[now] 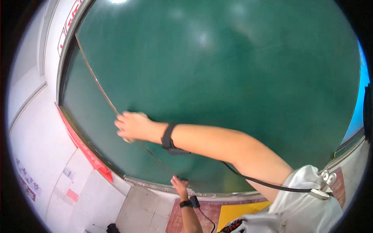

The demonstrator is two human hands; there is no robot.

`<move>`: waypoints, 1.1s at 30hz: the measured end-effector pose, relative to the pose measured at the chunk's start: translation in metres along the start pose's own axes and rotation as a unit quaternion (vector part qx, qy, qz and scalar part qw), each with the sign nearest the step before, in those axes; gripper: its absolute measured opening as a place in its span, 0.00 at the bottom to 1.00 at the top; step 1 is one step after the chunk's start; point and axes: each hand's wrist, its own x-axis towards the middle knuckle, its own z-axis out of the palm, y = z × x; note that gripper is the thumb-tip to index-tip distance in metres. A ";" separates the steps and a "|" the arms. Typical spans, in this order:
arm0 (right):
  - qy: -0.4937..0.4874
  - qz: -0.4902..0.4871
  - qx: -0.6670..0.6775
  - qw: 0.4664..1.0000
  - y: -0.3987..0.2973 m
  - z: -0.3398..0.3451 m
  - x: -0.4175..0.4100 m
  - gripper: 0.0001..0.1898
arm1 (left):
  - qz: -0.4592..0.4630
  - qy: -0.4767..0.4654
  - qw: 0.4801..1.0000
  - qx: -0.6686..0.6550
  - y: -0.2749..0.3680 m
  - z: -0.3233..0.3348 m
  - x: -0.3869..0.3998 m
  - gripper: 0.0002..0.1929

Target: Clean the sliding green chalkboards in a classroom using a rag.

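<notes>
A large green chalkboard (233,72) fills the view before me. My right hand (132,125), reaching across from the right with a black band at the wrist, is pressed on a pale pad or cloth (128,140) that shows at both sides of the palm. It lies over the thin metal edge strip (97,83) of a board panel. Low down, my left hand (180,186) is raised at the board's bottom edge, fingers apart, near the strip's lower end. I see nothing held in it; it also wears a black wristband.
A red banner (87,150) hangs along the board's lower left frame. A chalk ledge (157,186) runs beneath the board. Below are a yellow panel (239,211) and a red patterned floor area (177,215). Black cables run from both wristbands. A bright blue screen (354,107) borders the right.
</notes>
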 end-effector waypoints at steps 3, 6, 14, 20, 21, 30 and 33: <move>-0.079 -0.015 0.061 0.995 -0.083 0.016 -0.089 0.05 | -0.003 -0.034 0.999 -0.011 0.006 0.007 -0.001 0.20; -0.275 -0.062 0.127 0.951 -0.163 0.000 -0.188 0.06 | -0.004 -0.081 0.996 -0.036 -0.013 -0.008 0.006 0.17; -0.311 -0.122 0.162 0.929 -0.239 -0.130 -0.383 0.07 | 0.048 -0.108 0.991 0.055 -0.025 -0.031 0.015 0.13; -0.446 0.099 0.382 0.803 -0.223 -0.282 -0.496 0.12 | 0.081 -0.082 0.985 0.126 -0.016 -0.005 0.006 0.15; -0.498 0.154 0.344 0.781 -0.226 -0.318 -0.508 0.13 | 0.097 -0.079 0.984 0.125 -0.017 -0.004 0.003 0.15; -0.187 0.912 -0.222 0.290 -0.364 -0.624 -0.569 0.16 | 0.099 -0.020 0.987 0.127 -0.031 -0.006 -0.003 0.26; 0.190 0.924 -0.254 0.213 -0.346 -0.647 -0.547 0.06 | 0.081 -0.024 0.988 0.129 -0.030 0.002 -0.009 0.28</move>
